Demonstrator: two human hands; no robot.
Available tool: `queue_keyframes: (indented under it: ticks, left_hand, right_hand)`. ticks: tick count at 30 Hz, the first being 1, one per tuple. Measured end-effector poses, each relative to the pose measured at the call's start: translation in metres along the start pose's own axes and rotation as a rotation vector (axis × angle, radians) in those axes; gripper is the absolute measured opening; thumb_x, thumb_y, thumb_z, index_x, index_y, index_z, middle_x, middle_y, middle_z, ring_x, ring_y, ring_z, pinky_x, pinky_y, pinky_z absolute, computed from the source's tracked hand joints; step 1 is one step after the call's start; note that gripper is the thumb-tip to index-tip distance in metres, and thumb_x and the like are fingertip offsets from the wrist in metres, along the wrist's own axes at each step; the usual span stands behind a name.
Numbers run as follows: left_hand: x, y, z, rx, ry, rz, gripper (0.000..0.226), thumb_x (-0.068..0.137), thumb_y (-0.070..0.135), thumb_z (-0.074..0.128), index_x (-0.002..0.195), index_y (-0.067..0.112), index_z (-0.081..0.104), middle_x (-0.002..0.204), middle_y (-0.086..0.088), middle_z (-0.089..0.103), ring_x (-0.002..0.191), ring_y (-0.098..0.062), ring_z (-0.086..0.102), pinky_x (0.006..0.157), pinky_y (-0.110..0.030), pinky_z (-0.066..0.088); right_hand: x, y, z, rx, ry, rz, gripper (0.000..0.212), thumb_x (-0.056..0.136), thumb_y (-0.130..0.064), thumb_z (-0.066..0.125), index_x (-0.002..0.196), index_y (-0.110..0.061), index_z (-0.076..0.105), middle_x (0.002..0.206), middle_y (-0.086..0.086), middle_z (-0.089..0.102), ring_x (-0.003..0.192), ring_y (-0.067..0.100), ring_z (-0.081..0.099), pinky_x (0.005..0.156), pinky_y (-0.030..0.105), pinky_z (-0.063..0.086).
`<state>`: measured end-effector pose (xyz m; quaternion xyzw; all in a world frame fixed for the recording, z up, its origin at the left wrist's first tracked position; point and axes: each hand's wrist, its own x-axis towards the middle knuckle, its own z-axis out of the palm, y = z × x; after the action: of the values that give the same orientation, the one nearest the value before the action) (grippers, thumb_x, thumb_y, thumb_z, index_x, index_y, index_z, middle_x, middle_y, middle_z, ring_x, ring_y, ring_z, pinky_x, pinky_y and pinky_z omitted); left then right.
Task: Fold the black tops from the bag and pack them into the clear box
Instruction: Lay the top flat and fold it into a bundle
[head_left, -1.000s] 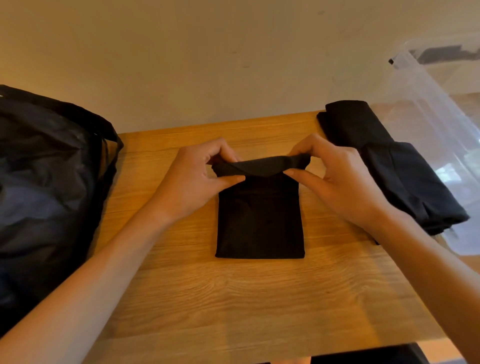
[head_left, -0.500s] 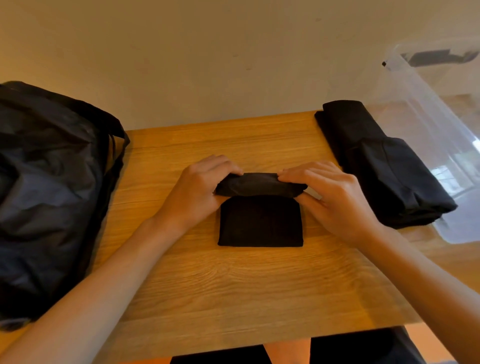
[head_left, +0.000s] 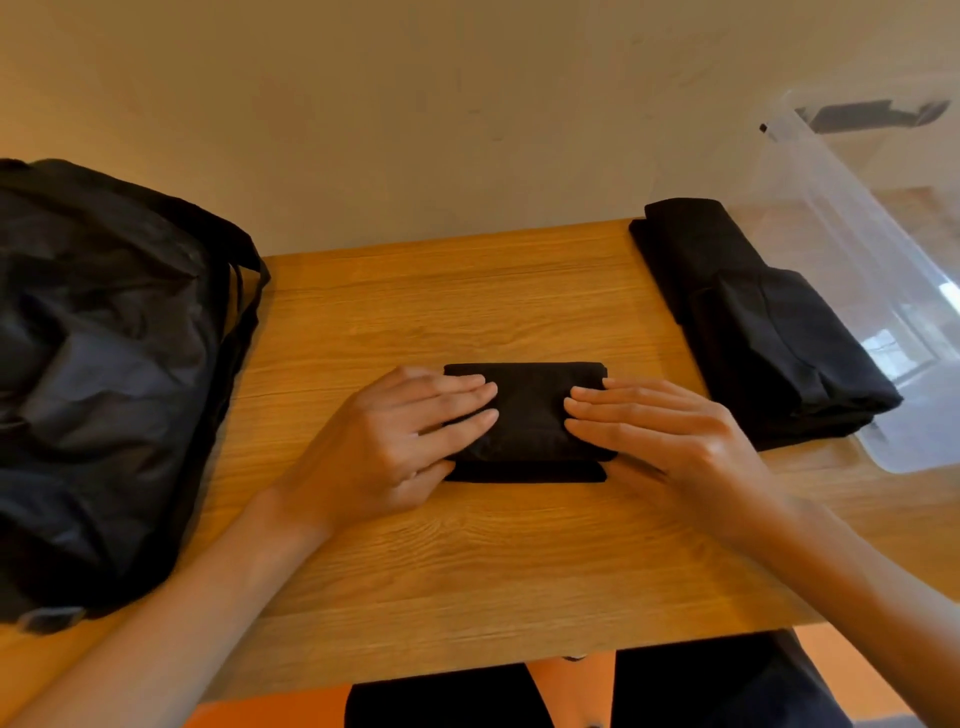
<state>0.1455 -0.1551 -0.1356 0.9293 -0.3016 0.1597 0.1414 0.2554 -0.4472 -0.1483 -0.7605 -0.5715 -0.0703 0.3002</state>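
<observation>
Black top: a small folded bundle in the middle of the wooden table, under both hands. A thin strip of a lower layer peeks out at the near edge.
How it handles: I think it is soft, light and floppy. It cannot break, but the fold may pop open if nothing presses on it.
Where to take it: I think the best way is to slide fingers under the two short sides, thumbs on top, so the layers stay together.
Left hand: flat, fingers straight and close together, pressing on the left part of the top. It grips nothing.
Right hand: flat too, fingers straight, pressing on the right part. It grips nothing.
Between the hands: the fingertips are near each other but apart, with bare cloth showing.
Other tops: a folded black pile on the table, right against the clear box.
Bag: big, black and crinkly, on the left.
</observation>
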Motion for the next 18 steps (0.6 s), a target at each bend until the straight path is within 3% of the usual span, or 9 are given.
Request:
queue_keyframes:
  ticks: [6, 8, 10, 13, 16, 18]
  left_hand:
    - [-0.018, 0.010, 0.004, -0.029, 0.011, -0.024, 0.038, 0.085, -0.003, 0.056, 0.118, -0.001, 0.074, 0.133, -0.016, 0.066, 0.132, -0.027, 0.059, 0.101, -0.046, 0.051]
    - [-0.022, 0.016, 0.001, -0.042, 0.128, -0.092, 0.033, 0.081, -0.001, 0.054, 0.102, -0.001, 0.079, 0.120, -0.013, 0.073, 0.119, -0.026, 0.068, 0.092, -0.046, 0.054]
    - [-0.017, 0.021, -0.004, -0.064, 0.362, -0.245, 0.028, 0.081, 0.000, 0.052, 0.087, -0.001, 0.080, 0.105, -0.010, 0.077, 0.103, -0.024, 0.073, 0.082, -0.047, 0.055]
    - [0.006, 0.029, -0.008, -0.130, 0.561, -0.515, 0.028, 0.089, 0.000, 0.052, 0.102, -0.001, 0.076, 0.117, -0.009, 0.073, 0.112, -0.021, 0.069, 0.093, -0.046, 0.055]
    - [0.031, 0.040, -0.001, -0.116, 0.262, -0.559, 0.050, 0.104, 0.029, 0.043, 0.147, 0.005, 0.052, 0.158, -0.008, 0.044, 0.148, -0.018, 0.038, 0.121, -0.037, 0.032]
    - [0.039, 0.042, 0.009, -0.056, -0.022, -0.555, 0.069, 0.106, 0.051, 0.026, 0.163, 0.015, 0.017, 0.172, -0.001, 0.009, 0.158, -0.011, 0.004, 0.128, -0.033, 0.010]
  right_hand:
    - [-0.012, -0.011, 0.000, 0.015, -0.068, -0.026, 0.035, 0.094, -0.016, 0.071, 0.129, -0.010, 0.069, 0.140, 0.007, 0.062, 0.137, 0.014, 0.053, 0.110, 0.044, 0.049]
    - [-0.016, -0.016, -0.003, 0.053, -0.091, -0.044, 0.037, 0.093, -0.016, 0.067, 0.130, -0.009, 0.068, 0.140, 0.008, 0.062, 0.138, 0.016, 0.053, 0.112, 0.045, 0.047]
    - [-0.017, -0.019, -0.009, 0.123, -0.019, -0.025, 0.041, 0.088, -0.012, 0.057, 0.127, -0.006, 0.068, 0.137, 0.009, 0.064, 0.136, 0.020, 0.056, 0.112, 0.049, 0.045]
    - [-0.006, -0.019, -0.015, 0.180, 0.252, 0.176, 0.044, 0.086, -0.004, 0.048, 0.124, -0.001, 0.068, 0.130, 0.011, 0.068, 0.129, 0.023, 0.062, 0.110, 0.053, 0.046]
    - [0.025, -0.027, -0.003, 0.043, 0.209, 0.365, 0.042, 0.098, -0.013, 0.049, 0.137, -0.008, 0.062, 0.142, 0.007, 0.060, 0.139, 0.015, 0.052, 0.114, 0.044, 0.045]
    - [0.043, -0.035, 0.013, -0.055, 0.041, 0.449, 0.052, 0.106, -0.031, 0.041, 0.153, -0.012, 0.044, 0.159, 0.005, 0.042, 0.152, 0.011, 0.029, 0.125, 0.035, 0.026]
